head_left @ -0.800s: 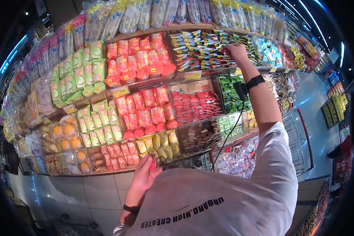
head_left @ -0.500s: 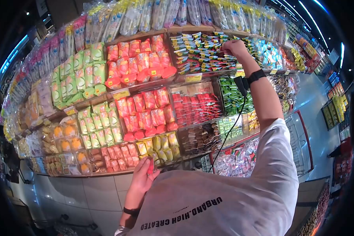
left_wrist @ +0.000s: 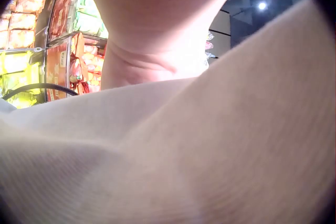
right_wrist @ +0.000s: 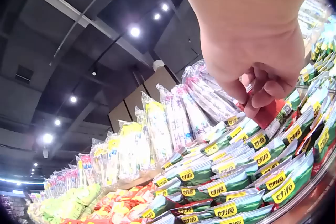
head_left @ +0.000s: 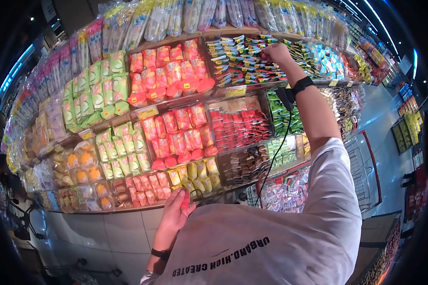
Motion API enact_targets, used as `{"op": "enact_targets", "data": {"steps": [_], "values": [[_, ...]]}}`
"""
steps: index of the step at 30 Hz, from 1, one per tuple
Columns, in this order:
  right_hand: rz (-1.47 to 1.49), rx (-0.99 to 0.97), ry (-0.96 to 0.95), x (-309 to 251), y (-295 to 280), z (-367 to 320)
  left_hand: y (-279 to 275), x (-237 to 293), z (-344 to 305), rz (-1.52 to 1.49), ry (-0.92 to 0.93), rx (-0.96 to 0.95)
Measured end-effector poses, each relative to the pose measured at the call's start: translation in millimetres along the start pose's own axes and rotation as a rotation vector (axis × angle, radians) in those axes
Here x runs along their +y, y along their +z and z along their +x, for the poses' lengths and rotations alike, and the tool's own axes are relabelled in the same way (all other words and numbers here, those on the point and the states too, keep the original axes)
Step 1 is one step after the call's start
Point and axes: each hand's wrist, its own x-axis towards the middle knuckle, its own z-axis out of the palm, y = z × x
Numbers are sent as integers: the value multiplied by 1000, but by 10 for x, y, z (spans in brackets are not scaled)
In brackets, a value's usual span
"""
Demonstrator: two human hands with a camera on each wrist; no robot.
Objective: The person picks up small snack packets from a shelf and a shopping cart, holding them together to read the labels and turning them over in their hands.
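Observation:
My right hand [head_left: 279,54] reaches over the upper bin of small snack packets. In the right wrist view its curled fingers and thumb grip a red packet [right_wrist: 266,112] among upright rows of green-and-blue packets [right_wrist: 227,188] with yellow labels. Low in front of the shirt, my left hand [head_left: 175,213] holds a small red packet [head_left: 185,198], partly covered by the fingers. The left wrist view takes in the left wrist [left_wrist: 152,50] and grey shirt cloth, with the fingers out of sight.
Left of that bin are red pouches [head_left: 173,71] and green pouches [head_left: 100,88]. Below lie red sachets [head_left: 235,126] and brown packets [head_left: 245,166]. Tall clear bags [head_left: 166,19] line the back. A cable [head_left: 274,161] hangs from the right wrist; a red-handled cart [head_left: 372,166] stands at right.
My right hand has shifted left and slightly back across the packet bin. The left hand keeps its place with the small red packet.

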Motion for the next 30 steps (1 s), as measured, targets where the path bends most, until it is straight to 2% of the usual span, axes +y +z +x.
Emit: {"op": "enact_targets", "data": {"steps": [5, 7, 8, 9, 11, 12, 15, 19, 21, 30], "values": [[-69, 46, 80, -206, 27, -212, -39, -29, 26, 5, -4, -7], [-177, 159, -42, -79, 14, -145, -154, -38, 61, 8, -13, -50], [-294, 155, -127, -19, -44, -121, -196, -44, 74, 13, -21, -96], [-295, 153, -126, 33, -86, -82, -200, -47, 76, 12, -22, -95], [-497, 234, -293, 138, -131, 7, -210, -56, 78, 6, -29, -71], [-514, 232, -396, 117, -154, -58, -215, -59, 81, 5, -31, -71], [-659, 166, -461, -103, -210, -352, -242, -71, 95, -6, -36, -82], [-765, 130, -424, -80, -334, -403, -260, -65, 109, -7, -35, -85], [-782, 118, -530, 11, -410, -316, -257, -59, 114, -2, -39, -81], [-844, 38, -512, -163, -372, -434, -259, -57, 143, 8, -42, -99]]}}
